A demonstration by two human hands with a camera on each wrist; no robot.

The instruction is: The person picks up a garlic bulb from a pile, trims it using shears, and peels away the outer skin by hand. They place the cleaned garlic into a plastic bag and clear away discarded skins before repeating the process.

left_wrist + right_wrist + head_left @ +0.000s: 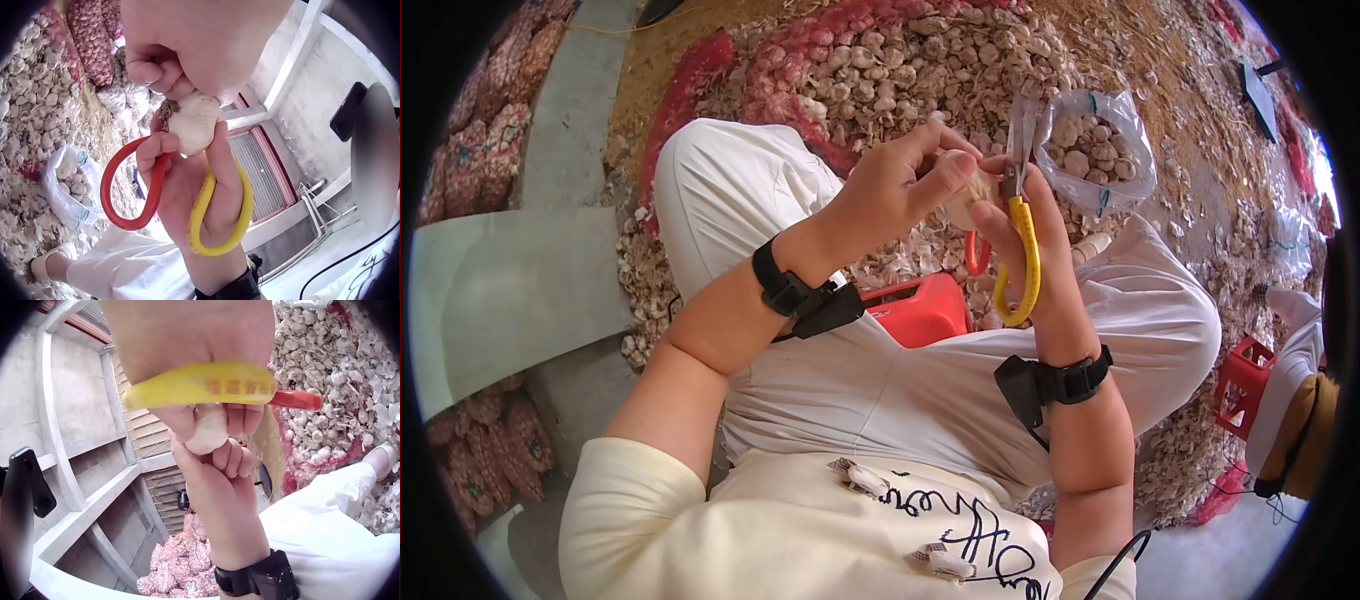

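Note:
A pale garlic bulb [962, 203] [195, 124] [209, 430] is between the two hands. The left hand [895, 185] [194, 40] [222, 487] grips it with thumb and curled fingers. The right hand [1045, 240] [203, 200] [194, 334] holds the bulb's other side and also the scissors [1022, 225], with a red handle [106, 187] [300, 400] and a yellow handle [199, 219] [187, 385]. In the head view the blades point up, away from the body, beside the bulb. Fingers partly hide the bulb and the scissors' pivot.
Beyond the hands lies a heap of garlic [880, 75] on red netting. A clear plastic bag [1135, 185] of bulbs stands right of the blades. Between the legs is a red plastic stool [920, 310]. Garlic skins litter the ground; filled net sacks [495, 440] are at the left.

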